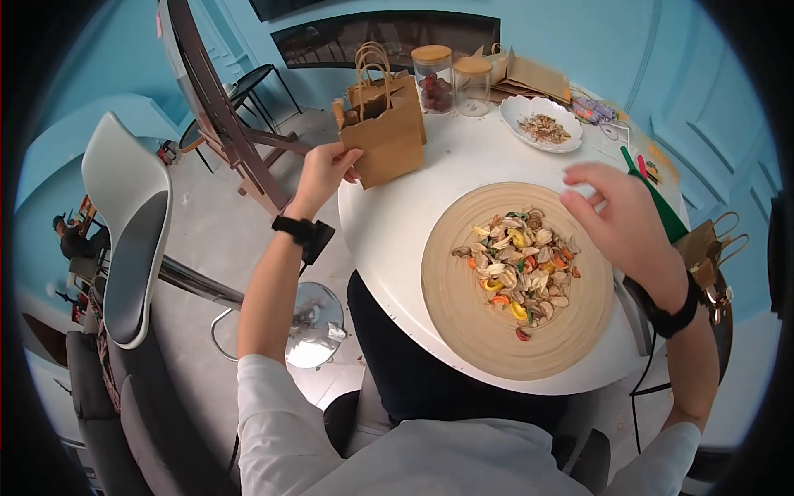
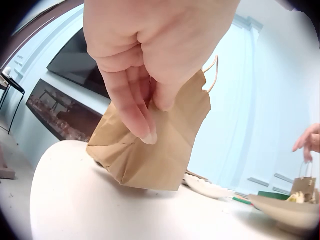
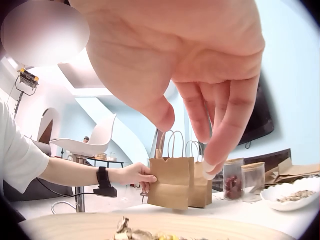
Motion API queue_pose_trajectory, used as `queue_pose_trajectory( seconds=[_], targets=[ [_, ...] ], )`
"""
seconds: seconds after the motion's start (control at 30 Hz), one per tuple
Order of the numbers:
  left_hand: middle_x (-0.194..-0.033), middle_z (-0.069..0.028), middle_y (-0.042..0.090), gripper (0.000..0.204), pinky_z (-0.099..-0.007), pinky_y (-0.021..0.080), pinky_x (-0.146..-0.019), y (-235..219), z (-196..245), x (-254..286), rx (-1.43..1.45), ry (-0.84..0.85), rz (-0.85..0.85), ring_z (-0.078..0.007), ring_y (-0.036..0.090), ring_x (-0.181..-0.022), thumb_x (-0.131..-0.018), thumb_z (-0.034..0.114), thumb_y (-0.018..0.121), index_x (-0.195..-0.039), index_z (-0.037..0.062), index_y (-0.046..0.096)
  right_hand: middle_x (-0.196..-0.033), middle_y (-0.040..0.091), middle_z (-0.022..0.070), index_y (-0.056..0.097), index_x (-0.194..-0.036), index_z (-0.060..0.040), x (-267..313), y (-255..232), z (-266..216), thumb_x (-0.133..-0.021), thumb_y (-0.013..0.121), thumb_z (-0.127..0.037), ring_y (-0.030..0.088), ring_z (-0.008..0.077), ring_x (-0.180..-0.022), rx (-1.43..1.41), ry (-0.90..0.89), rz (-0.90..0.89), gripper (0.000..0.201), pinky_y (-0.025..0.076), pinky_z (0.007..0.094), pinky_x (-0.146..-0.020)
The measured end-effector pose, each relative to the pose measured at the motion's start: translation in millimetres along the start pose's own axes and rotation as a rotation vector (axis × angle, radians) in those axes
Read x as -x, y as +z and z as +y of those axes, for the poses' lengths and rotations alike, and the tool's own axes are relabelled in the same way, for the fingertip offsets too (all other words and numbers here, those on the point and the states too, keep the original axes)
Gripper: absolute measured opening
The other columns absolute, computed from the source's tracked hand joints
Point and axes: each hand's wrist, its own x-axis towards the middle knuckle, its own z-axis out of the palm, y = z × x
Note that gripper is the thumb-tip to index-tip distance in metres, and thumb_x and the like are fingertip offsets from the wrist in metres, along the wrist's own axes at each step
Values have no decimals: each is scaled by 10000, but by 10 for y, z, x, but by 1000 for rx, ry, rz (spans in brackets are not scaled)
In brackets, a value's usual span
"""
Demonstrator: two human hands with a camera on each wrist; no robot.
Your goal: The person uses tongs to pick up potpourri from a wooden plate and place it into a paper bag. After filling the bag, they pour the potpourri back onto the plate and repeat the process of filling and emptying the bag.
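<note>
A brown kraft paper bag [image 1: 385, 140] with twisted handles stands at the far left of the white table. My left hand [image 1: 329, 172] pinches its side edge between thumb and fingers, and the left wrist view shows the bag slightly tilted. Another paper bag [image 3: 201, 188] is right behind it. My right hand [image 1: 619, 217] hovers over the right rim of a round wooden plate [image 1: 451, 310], its fingers loosely bent around nothing. Heaped on the plate are dried, petal-like pieces [image 1: 538, 279] in pale, yellow, orange and green.
At the back stand two lidded jars, one holding dark red pieces [image 1: 436, 93], the other jar [image 1: 472, 87] nearly clear. A white scalloped dish [image 1: 517, 107] holds dry flakes. Flat brown paper [image 1: 529, 78] lies behind. A green object [image 1: 662, 202] and pens line the right edge.
</note>
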Motion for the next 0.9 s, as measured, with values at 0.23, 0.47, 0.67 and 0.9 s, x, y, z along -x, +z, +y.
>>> queue_pose_trajectory(
  seconds=[0.23,0.47,0.67,0.9],
  targets=[
    [-732,-87,673,182,-259,543,-590,142,-244,-324,-99,27,-11,-125,635,-593,-927,87,631,-976,-79,685,-970,685,151,645,-1003,28,412,-159,121,-861,693,-134,670,251,-691,29,91,-45,221,522,317,-618],
    [-752,-121,693,186,-272,548,-595,229,-177,-361,-128,6,4,-137,650,-598,-903,97,656,-952,-81,679,-975,686,150,644,-999,34,467,-163,96,-853,695,-105,679,240,-694,30,144,-76,209,535,308,-591],
    [-766,-107,693,242,-285,553,-608,229,-119,-379,-166,-50,40,-149,664,-629,-892,167,690,-933,-70,675,-978,689,151,649,-997,29,476,-142,58,-850,695,-101,688,245,-700,34,131,-108,202,540,309,-587],
    [-1014,-109,627,515,-295,533,-659,96,-29,-312,-357,121,275,-157,634,-759,-810,283,796,-1150,-18,554,-1004,690,154,646,-999,41,578,-169,126,-844,699,-97,693,251,-695,59,96,-93,214,548,312,-575]
  ],
)
